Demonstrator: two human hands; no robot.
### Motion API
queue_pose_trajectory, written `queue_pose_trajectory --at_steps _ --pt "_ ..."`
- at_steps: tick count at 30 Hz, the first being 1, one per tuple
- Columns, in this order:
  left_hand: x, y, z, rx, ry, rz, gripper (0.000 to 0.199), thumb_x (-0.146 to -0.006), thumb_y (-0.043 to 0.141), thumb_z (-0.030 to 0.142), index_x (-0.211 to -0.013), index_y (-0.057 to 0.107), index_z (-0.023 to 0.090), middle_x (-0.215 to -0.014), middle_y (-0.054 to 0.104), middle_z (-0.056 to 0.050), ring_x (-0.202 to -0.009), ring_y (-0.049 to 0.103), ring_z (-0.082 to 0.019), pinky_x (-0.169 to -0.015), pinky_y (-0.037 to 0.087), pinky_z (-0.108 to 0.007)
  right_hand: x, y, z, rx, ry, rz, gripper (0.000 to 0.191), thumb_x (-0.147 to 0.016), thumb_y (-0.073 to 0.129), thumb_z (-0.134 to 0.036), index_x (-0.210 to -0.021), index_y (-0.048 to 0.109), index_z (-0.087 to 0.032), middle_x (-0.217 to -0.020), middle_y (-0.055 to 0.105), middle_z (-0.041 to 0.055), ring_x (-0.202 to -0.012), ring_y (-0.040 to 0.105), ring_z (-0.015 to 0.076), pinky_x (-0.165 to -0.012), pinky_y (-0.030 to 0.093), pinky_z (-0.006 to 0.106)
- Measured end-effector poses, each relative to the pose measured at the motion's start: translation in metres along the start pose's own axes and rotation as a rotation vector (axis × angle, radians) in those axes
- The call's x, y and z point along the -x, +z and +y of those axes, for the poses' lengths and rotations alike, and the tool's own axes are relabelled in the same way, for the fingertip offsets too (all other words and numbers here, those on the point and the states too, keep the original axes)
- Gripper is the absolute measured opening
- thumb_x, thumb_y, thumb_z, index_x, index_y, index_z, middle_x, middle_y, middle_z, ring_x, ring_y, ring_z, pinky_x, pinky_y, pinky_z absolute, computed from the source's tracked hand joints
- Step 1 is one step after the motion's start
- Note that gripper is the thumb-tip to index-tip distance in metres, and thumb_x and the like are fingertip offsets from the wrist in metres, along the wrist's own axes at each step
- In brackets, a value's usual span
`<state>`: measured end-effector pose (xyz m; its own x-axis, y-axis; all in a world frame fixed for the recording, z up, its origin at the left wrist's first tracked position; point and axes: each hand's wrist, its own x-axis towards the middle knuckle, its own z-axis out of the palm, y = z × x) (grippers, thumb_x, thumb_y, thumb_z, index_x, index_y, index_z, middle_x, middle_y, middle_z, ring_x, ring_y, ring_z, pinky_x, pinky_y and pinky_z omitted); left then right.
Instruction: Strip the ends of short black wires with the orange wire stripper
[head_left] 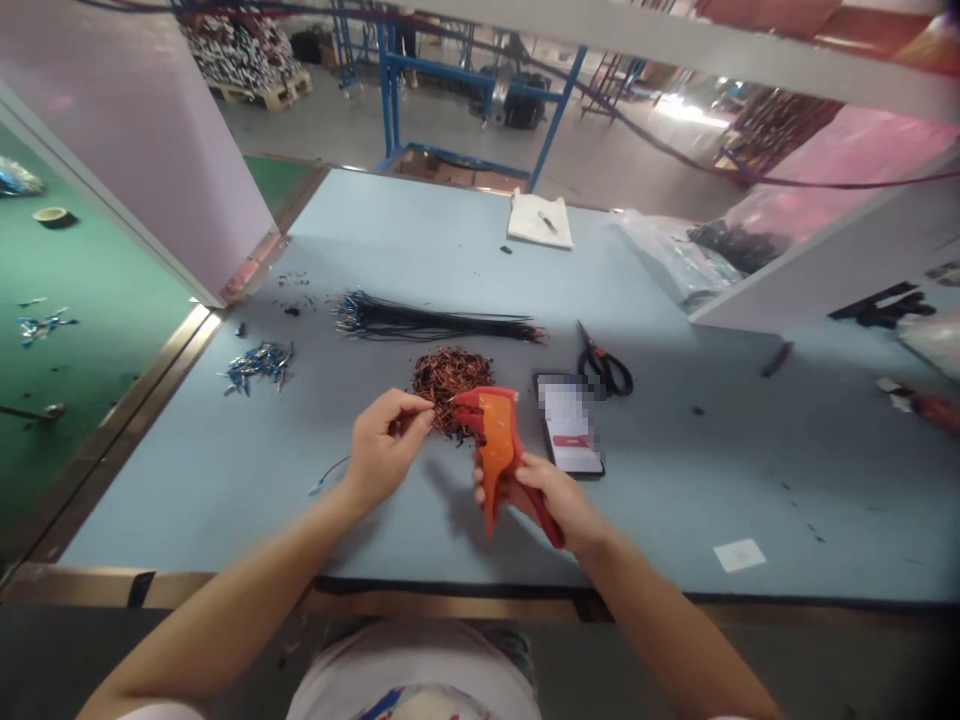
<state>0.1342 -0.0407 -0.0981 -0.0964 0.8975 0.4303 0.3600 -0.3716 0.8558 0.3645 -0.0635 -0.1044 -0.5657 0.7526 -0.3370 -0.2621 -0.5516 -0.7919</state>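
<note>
Head view: the left hand (384,448) pinches a short wire (441,407) nearly closed, apparently to present its end to the orange wire stripper (491,440), which the right hand (544,490) grips firmly, before the copper-ended wire pile (450,380) at centre frame.

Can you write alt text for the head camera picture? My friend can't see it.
A person's right hand grips an orange-and-red plastic wire stripper while the left hand pinches a thin wire beside it, above a heap of copper-coloured wire bits. A long bundle of thin black wires and black-handled steel scissors lie on the pale blue table.
</note>
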Motion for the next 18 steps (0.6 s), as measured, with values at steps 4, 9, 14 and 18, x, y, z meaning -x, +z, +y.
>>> queue_pose_trajectory --at_steps 4,9,14,18 --pt "0.002 0.004 0.000 0.002 -0.038 -0.025 0.009 -0.087 0.060 0.022 -0.081 0.066 0.018 -0.072 0.063 0.000 -0.058 0.051 -0.009 -0.055 0.042 -0.021 -0.007 0.007 0.011 -0.101 0.109 0.012 0.037 -0.083 0.073 -0.045 -0.100 0.066 -0.013 -0.089 0.069 0.0070 -0.071 0.068 0.0174 -0.069 0.058 0.035" --pt "0.003 0.007 -0.003 0.021 -0.070 -0.112 0.011 -0.086 0.061 0.024 -0.078 0.065 0.018 -0.071 0.064 0.000 -0.061 0.053 -0.010 -0.057 0.042 -0.022 -0.003 0.007 0.008 -0.111 0.098 0.004 0.043 -0.081 0.077 -0.047 -0.104 0.068 -0.012 -0.089 0.070 0.0067 -0.071 0.069 0.0175 -0.068 0.059 0.036" --pt "0.004 0.007 -0.005 0.033 -0.070 -0.190 0.013 -0.087 0.062 0.026 -0.077 0.064 0.018 -0.070 0.063 0.000 -0.061 0.053 -0.011 -0.057 0.041 -0.023 0.001 0.008 0.003 -0.122 0.103 -0.004 0.041 -0.081 0.077 -0.046 -0.102 0.068 -0.012 -0.089 0.070 0.0070 -0.073 0.070 0.0180 -0.070 0.060 0.036" --pt "0.004 0.008 -0.005 0.054 -0.037 -0.199 0.012 -0.088 0.060 0.025 -0.079 0.065 0.018 -0.072 0.064 -0.001 -0.064 0.056 -0.012 -0.059 0.043 -0.024 0.003 0.009 0.001 -0.121 0.109 -0.022 0.042 -0.082 0.076 -0.048 -0.103 0.068 -0.012 -0.089 0.070 0.0076 -0.072 0.070 0.0181 -0.070 0.061 0.037"
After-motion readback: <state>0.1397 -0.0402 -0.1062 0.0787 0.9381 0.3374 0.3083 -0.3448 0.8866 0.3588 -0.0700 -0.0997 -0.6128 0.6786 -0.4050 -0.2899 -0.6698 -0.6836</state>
